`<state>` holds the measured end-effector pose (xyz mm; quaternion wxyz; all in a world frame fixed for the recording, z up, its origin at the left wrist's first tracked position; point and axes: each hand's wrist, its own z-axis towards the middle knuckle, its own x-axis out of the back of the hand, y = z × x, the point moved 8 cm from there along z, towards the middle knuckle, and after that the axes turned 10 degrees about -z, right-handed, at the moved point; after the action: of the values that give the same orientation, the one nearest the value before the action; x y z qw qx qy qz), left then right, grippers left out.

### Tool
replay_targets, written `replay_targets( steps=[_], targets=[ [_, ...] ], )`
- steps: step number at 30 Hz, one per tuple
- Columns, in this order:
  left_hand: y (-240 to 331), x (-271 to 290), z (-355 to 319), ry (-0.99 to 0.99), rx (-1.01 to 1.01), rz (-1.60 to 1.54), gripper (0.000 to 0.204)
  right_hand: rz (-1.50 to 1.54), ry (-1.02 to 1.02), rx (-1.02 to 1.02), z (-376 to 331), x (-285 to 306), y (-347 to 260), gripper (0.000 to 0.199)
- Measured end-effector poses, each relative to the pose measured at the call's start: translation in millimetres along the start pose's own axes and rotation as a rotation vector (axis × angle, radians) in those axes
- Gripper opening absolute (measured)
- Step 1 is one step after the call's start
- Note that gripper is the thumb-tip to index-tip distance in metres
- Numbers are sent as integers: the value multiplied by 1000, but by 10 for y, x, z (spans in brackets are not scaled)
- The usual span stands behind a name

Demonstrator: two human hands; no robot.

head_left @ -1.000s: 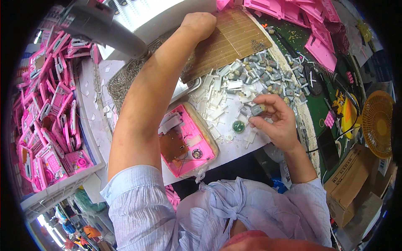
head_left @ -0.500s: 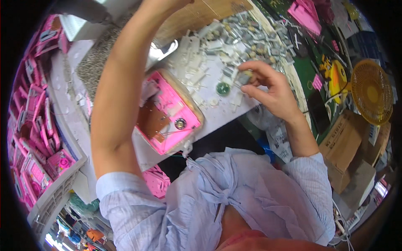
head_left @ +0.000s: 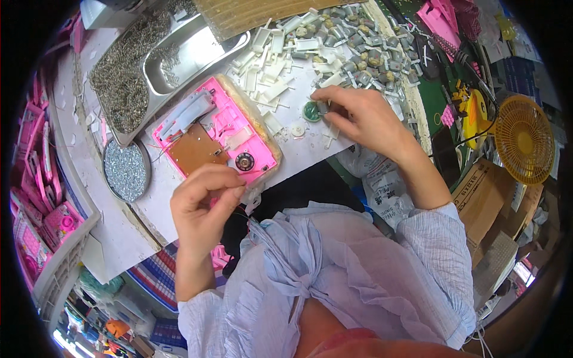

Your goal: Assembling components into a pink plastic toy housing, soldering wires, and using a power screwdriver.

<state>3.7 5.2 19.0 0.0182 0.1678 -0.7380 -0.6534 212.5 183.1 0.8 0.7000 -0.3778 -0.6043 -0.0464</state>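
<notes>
A pink plastic casing (head_left: 265, 152) lies on a padded block, with a brown board (head_left: 197, 149) and a black round part (head_left: 245, 161) inside. Over its near edge my left hand (head_left: 203, 200) has thumb and fingertips pressed together; what they hold, if anything, cannot be made out. To the right, my right hand (head_left: 373, 122) pinches a small grey motor (head_left: 323, 108) at the edge of a small round green dish (head_left: 311, 111). Part of the motor is hidden by my fingers. White plastic holders (head_left: 274, 89) and several loose grey motor pieces (head_left: 358, 48) are heaped just beyond.
A steel tray (head_left: 185, 59) holding many small metal parts and a round dish of tiny screws (head_left: 126, 170) stand at the left. Pink casings (head_left: 59, 227) pile up at the far left. A yellow fan (head_left: 525, 140) and a cardboard box (head_left: 480, 200) are at the right.
My left arm has drawn back from the far side, its hand now at the casing's near edge. My right hand has brought the motor left to the green dish.
</notes>
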Motion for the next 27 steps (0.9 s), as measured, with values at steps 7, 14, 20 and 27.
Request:
replay_targets(
  steps=[7, 14, 20, 27],
  targets=[
    [-117, -218, -101, 76, -143, 167, 14, -286, -30, 181, 149, -94, -249, 35],
    [-179, -280, -113, 117, -145, 173, 35, 910, -198, -172, 8, -192, -548, 41],
    [-179, -241, -124, 128, -131, 138, 36, 1273, -398, -176, 20, -569, -866, 45],
    [-207, -219, -143, 130, -167, 126, 34, 1073, -476, -156, 64, -603, -836, 47]
  ],
)
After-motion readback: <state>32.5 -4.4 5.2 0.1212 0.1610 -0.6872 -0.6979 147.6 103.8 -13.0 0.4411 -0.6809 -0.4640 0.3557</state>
